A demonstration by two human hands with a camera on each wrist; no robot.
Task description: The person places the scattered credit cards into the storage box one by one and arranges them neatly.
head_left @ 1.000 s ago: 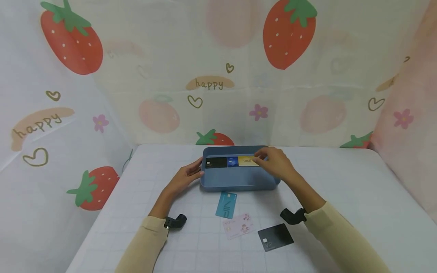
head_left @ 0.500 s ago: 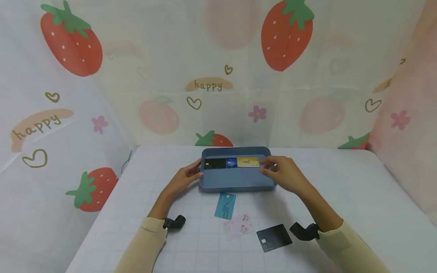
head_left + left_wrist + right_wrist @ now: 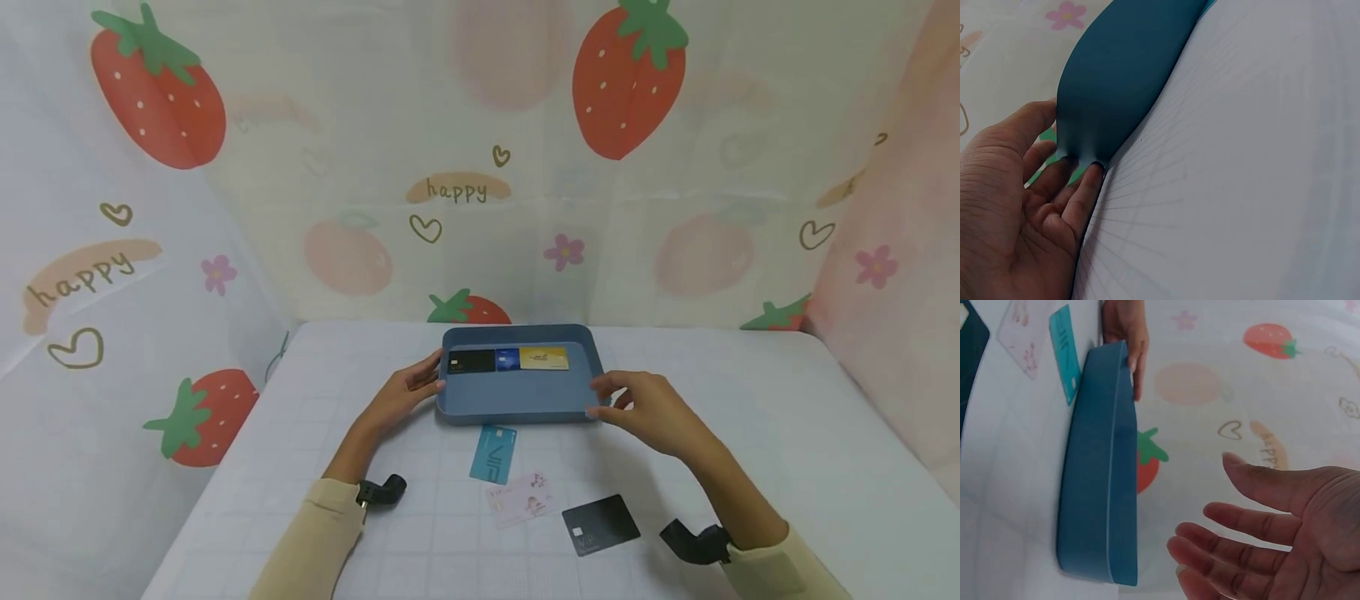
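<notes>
A shallow blue tray (image 3: 517,398) sits towards the back of the table. Along its far side lie a black card (image 3: 472,362), a blue card (image 3: 507,359) and a gold card (image 3: 544,358) in a row. My left hand (image 3: 401,396) rests its fingertips against the tray's left end, as the left wrist view shows. Near the tray's right front corner is my right hand (image 3: 648,408), with fingers relaxed and spread and nothing held; the right wrist view shows its palm (image 3: 1322,537) bare.
In front of the tray lie a teal VIP card (image 3: 492,454), a pale pink card (image 3: 521,498) and a dark VIP card (image 3: 600,525). A curtain (image 3: 480,125) printed with strawberries hangs behind the white table (image 3: 420,542).
My right hand has let go of the gold card, drawn back from it, and moved right and nearer to me. The gold card stays in the row. My left hand has stayed at the tray.
</notes>
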